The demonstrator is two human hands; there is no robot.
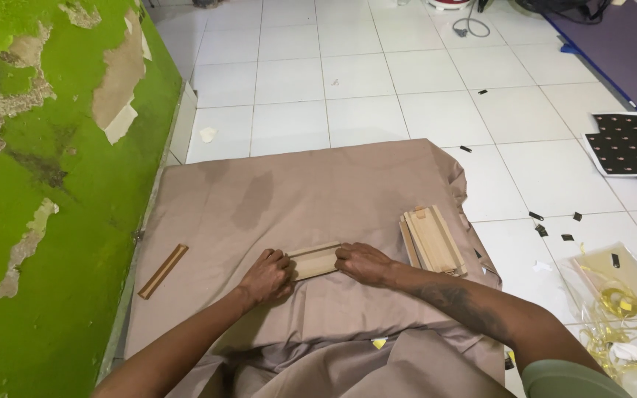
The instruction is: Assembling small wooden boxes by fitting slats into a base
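A short light wooden piece (315, 260) lies on a brownish-pink cloth (296, 191) spread on the floor. My left hand (267, 276) grips its left end and my right hand (363, 263) grips its right end, so the piece spans between them. A stack of similar wooden pieces (432, 240) rests on the cloth just right of my right hand. One thin wooden strip (163, 270) lies apart near the cloth's left edge.
A green wall with peeling paint (46, 184) runs along the left. White floor tiles (377, 81) surround the cloth, with small black scraps scattered. A dark patterned sheet (632, 144) lies far right; clear plastic and yellow ribbon (617, 295) lie at lower right.
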